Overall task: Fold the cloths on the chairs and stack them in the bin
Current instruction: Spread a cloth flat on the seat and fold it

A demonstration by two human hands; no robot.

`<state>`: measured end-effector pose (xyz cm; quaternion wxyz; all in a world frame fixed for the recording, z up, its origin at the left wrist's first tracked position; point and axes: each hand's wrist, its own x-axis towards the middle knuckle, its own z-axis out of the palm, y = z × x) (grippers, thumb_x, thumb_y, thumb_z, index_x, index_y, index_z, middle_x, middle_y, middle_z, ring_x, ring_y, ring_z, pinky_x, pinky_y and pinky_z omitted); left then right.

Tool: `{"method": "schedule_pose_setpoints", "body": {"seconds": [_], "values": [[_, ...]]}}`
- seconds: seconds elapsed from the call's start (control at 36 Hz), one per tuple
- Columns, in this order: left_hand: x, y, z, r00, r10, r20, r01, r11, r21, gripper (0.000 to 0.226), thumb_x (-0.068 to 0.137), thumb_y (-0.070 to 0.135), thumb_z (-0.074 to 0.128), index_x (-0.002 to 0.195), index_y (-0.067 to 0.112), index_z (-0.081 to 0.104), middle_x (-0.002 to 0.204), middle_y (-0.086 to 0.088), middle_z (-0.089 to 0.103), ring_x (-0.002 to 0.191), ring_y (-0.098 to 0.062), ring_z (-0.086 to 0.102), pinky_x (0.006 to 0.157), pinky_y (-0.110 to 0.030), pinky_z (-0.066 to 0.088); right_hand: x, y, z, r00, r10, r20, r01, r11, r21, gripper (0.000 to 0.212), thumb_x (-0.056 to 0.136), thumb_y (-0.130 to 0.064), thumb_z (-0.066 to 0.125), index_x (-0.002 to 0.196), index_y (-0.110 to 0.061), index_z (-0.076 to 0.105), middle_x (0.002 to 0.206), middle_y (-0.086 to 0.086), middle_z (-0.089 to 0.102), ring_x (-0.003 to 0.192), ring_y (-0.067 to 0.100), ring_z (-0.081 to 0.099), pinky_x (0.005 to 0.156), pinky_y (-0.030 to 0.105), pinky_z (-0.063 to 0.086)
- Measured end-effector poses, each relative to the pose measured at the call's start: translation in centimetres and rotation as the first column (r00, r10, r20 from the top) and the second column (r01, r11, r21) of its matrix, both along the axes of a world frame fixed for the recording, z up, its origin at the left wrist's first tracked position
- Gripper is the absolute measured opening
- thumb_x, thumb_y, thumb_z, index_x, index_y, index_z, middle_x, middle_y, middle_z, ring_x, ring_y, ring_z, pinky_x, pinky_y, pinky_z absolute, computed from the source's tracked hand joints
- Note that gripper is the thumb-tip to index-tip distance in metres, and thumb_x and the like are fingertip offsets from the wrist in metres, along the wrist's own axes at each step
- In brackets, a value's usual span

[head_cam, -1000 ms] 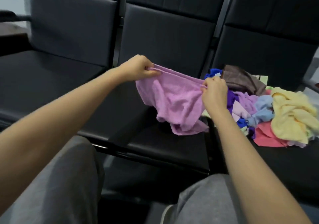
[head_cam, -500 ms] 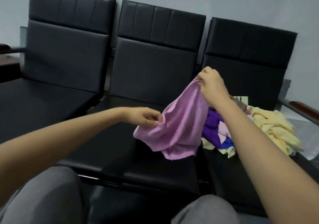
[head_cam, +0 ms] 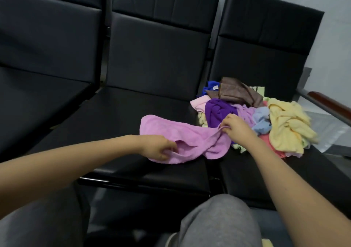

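A pink cloth (head_cam: 180,136) lies rumpled on the seat of the middle black chair (head_cam: 133,110). My left hand (head_cam: 158,148) pinches its near left edge. My right hand (head_cam: 237,128) pinches its right corner, lifted slightly off the seat. Just behind my right hand, a pile of unfolded cloths (head_cam: 252,113) sits on the right chair's seat: brown, deep purple, light blue, yellow, red and pale pink ones. No bin is in view.
Three black chairs stand side by side; the left chair (head_cam: 43,75) has a bare seat. A wooden armrest (head_cam: 330,99) runs along the right chair's far side. My knees in grey trousers (head_cam: 218,222) are close to the seats' front edge.
The pink cloth went from hanging in the air between my hands to lying on the middle seat. Both hands came down with it, still pinching its edges.
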<state>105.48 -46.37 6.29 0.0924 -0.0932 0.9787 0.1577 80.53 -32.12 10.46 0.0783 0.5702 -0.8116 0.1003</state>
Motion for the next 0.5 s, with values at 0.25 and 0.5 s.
{"method": "schedule_pose_setpoints", "body": {"seconds": [0.25, 0.5], "values": [[-0.4, -0.4, -0.3, 0.994, -0.016, -0.104, -0.041, 0.854, -0.518, 0.033, 0.096, 0.034, 0.040, 0.121, 0.016, 0.052, 0.099, -0.008, 0.067, 0.087, -0.028, 0.061, 0.064, -0.028, 0.034, -0.5, 0.5, -0.3, 0.999, -0.047, 0.023, 0.048, 0.997, -0.053, 0.018, 0.090, -0.003, 0.054, 0.099, 0.001, 0.069, 0.105, 0.017, 0.057, 0.100, 0.031, 0.053, 0.084, 0.033, 0.035], [1.5, -3.1, 3.4, 0.982, 0.184, 0.036, -0.150, 0.886, -0.439, 0.026, 0.092, 0.036, 0.047, 0.089, 0.018, 0.066, 0.085, -0.002, 0.063, 0.075, -0.019, 0.050, 0.062, -0.027, 0.035, -0.4, -0.2, 2.8, 0.994, -0.108, -0.027, 0.103, 0.984, -0.142, 0.020, 0.094, -0.006, 0.049, 0.105, -0.002, 0.065, 0.107, 0.014, 0.053, 0.102, 0.029, 0.049, 0.086, 0.035, 0.038]]}}
